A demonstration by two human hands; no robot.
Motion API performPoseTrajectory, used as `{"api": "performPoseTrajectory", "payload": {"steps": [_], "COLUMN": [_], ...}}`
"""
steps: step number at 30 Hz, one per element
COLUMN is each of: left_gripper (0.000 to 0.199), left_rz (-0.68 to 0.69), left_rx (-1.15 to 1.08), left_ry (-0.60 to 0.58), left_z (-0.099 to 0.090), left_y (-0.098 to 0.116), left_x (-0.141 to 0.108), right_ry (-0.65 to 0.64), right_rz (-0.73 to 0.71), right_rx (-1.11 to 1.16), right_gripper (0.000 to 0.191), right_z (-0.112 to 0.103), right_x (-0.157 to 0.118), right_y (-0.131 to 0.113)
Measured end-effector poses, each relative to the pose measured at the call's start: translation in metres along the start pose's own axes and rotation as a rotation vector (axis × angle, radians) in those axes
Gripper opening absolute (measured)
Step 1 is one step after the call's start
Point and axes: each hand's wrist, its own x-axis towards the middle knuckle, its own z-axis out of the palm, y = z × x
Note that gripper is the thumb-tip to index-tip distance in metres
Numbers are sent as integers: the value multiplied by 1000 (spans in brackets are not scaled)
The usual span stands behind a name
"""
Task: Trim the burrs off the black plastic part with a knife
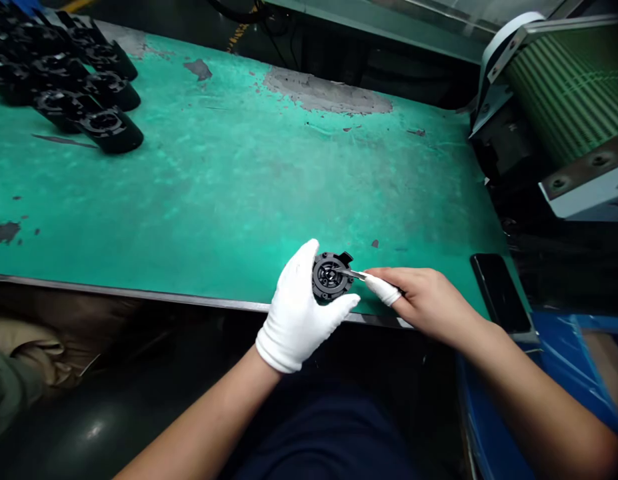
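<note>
My left hand (301,303), in a white glove, grips a round black part (331,276) near the front edge of the green table (229,187). The part's face, with rings and a small tab on its rim, is turned up. My right hand (413,293) is bare but for a white cover on one finger, and it is closed on a thin metal tool (357,274). The tool's tip reaches over the middle of the black part. Whether the tip touches the part cannot be made out.
Several black cylindrical housings (111,130) stand at the back left. A black phone (499,292) lies at the table's right end, beside a blue bin (563,360). A green ribbed conveyor belt (571,87) rises at the right. Another person's clothed legs (19,360) show at the lower left.
</note>
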Motion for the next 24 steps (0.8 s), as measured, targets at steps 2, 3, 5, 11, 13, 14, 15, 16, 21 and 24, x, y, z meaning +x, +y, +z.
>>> {"api": "performPoseTrajectory", "payload": {"steps": [2, 3, 5, 11, 13, 14, 15, 16, 21, 24], "left_gripper": [94, 92, 89, 88, 87, 85, 84, 83, 80, 81], "left_rz": [-14, -18, -29, -18, -16, -17, -18, -21, -17, -5], "left_rx": [0, -4, -10, -10, -16, -18, -19, -17, -9, -11], "left_ry": [-14, -17, -14, -1, 0, 0, 1, 0, 9, 12], "left_z": [1, 2, 3, 3, 3, 3, 2, 2, 3, 4], "left_y": [-2, -2, -1, 0, -1, -1, -1, 0, 1, 1], "left_x": [5, 5, 5, 3, 3, 3, 3, 3, 4, 4], "right_ry": [3, 4, -2, -105, -122, -120, -116, -112, -45, 61], "right_rz": [15, 17, 15, -2, 11, 17, 19, 18, 13, 31], "right_rx": [-85, -116, -159, -75, -39, -26, -17, -8, 72, 78], "right_gripper": [35, 35, 35, 39, 42, 43, 43, 43, 37, 36], "right_z": [0, -1, -4, -10, -8, -6, -4, -2, 8, 14], "right_x": [2, 3, 4, -1, -6, -8, -10, -13, -24, -26], "right_y": [-2, -2, -2, -2, -4, -6, -7, -8, -11, -12]}}
